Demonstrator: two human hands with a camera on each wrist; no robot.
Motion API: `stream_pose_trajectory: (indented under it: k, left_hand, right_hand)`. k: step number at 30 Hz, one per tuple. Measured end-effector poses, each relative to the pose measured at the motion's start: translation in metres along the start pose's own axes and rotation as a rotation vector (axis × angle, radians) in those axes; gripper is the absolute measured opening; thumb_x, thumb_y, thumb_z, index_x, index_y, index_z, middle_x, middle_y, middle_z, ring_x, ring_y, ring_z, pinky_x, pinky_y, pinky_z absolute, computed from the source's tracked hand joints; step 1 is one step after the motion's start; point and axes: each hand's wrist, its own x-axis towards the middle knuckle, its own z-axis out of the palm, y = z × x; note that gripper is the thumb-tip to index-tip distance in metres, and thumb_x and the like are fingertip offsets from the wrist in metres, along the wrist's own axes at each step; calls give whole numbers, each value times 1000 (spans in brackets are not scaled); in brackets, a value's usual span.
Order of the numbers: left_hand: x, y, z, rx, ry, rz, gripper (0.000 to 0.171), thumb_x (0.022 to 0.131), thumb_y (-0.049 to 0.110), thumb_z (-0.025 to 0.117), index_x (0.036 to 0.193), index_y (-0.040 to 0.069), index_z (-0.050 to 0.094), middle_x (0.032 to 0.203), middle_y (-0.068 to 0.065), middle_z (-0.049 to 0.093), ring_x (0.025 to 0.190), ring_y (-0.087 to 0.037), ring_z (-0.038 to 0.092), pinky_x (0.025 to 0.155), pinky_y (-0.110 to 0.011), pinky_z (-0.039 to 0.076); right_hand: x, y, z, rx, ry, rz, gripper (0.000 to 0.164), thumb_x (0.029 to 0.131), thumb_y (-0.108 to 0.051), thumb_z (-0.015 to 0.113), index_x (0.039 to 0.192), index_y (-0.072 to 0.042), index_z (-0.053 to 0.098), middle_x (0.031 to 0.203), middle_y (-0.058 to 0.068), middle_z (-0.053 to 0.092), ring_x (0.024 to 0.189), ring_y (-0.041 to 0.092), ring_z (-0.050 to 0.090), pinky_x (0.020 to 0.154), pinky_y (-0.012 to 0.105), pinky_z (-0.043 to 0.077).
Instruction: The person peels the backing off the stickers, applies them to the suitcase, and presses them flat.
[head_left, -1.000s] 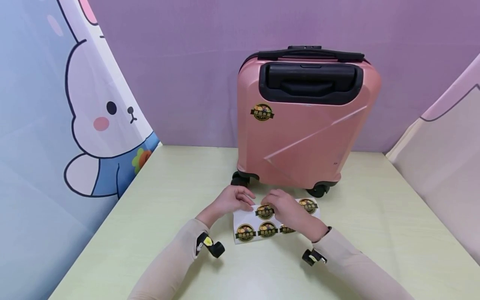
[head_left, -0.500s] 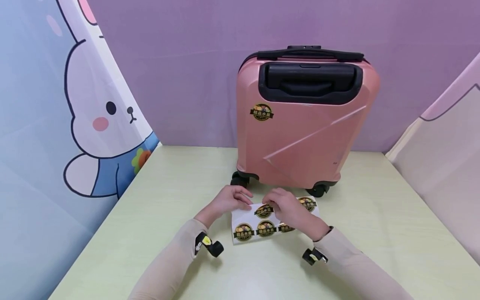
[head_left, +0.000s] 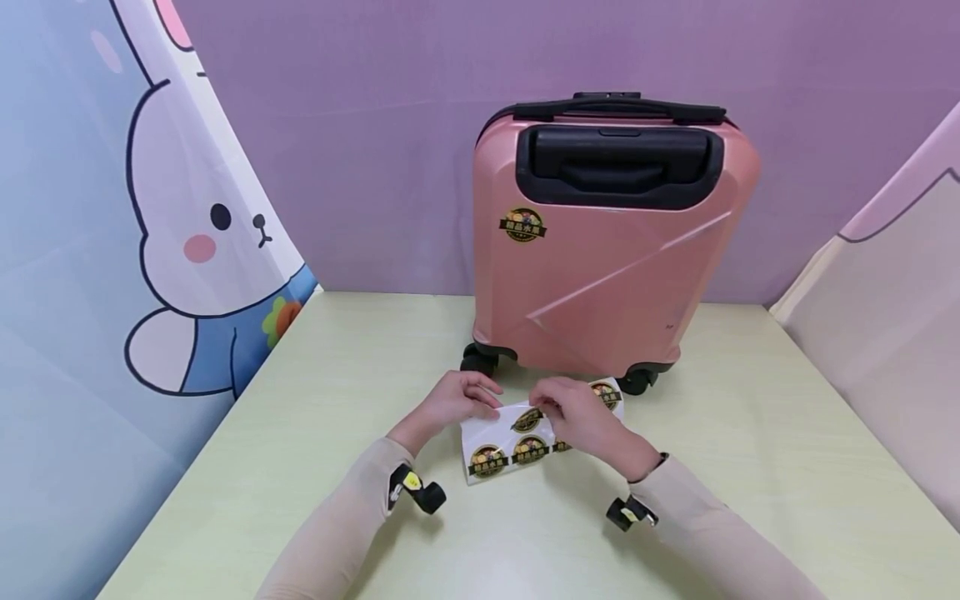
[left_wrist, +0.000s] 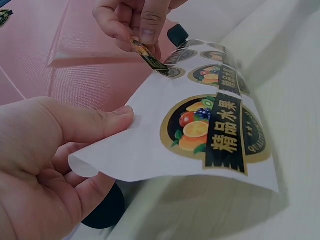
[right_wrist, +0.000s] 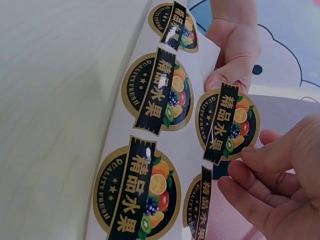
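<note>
My left hand (head_left: 453,400) grips the upper left corner of a white sticker sheet (head_left: 486,432) between thumb and fingers; in the left wrist view that corner curls. Several round black-and-gold fruit stickers cover the sheet, with a bare white patch beside my left thumb. My right hand (head_left: 581,418) pinches the edge of one fruit sticker (right_wrist: 228,122) in the upper row. In the left wrist view this sticker (left_wrist: 150,59) tilts up from the backing at the pinched side. The sheet's right end rises towards the suitcase.
A pink suitcase (head_left: 600,283) with black wheels stands upright right behind the sheet. One fruit sticker (head_left: 522,225) is on its upper left front. The pale tabletop (head_left: 360,358) meets a purple backdrop (head_left: 360,167) behind and a rabbit-print cloth (head_left: 180,250) at left.
The pinched sticker has tilted up from the sheet. The sheet's right end has swung up and back a little, and my right hand has shifted slightly right. My left hand keeps its grip.
</note>
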Motion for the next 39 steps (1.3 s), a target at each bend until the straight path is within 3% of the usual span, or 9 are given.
stream_pose_trajectory:
  k: [12,25,33,39]
  left_hand:
    - [0,-4,1,7,10,2,34,77,-11,76,109,-13,65,90,-19,74,79,-13,72,69,-21,53]
    - [-2,-1,2,32,11,2,35,77,-10,76,110,-13,65,93,-23,73,78,-12,71,70,-21,52]
    - [-1,-4,-1,41,11,8,35,77,-10,76,110,-14,65,89,-19,74,78,-13,71,71,-21,53]
    - [0,-8,-1,51,16,7,35,77,-10,76,111,-14,65,94,-24,72,82,-18,72,73,-20,53]
  right_hand:
    - [-2,4,2,73,16,38,24,82,17,67,86,-7,67,86,2,70,77,16,66,66,30,57]
    - [-3,5,1,129,-13,86,27,81,19,63,86,-7,68,83,2,68,69,10,58,59,25,51]
    - [-4,7,0,149,-23,140,25,81,17,64,86,-7,70,84,2,70,75,13,64,66,27,57]
    - [-4,7,-3,184,-15,183,23,80,16,65,87,-5,73,84,4,72,77,17,68,68,27,58]
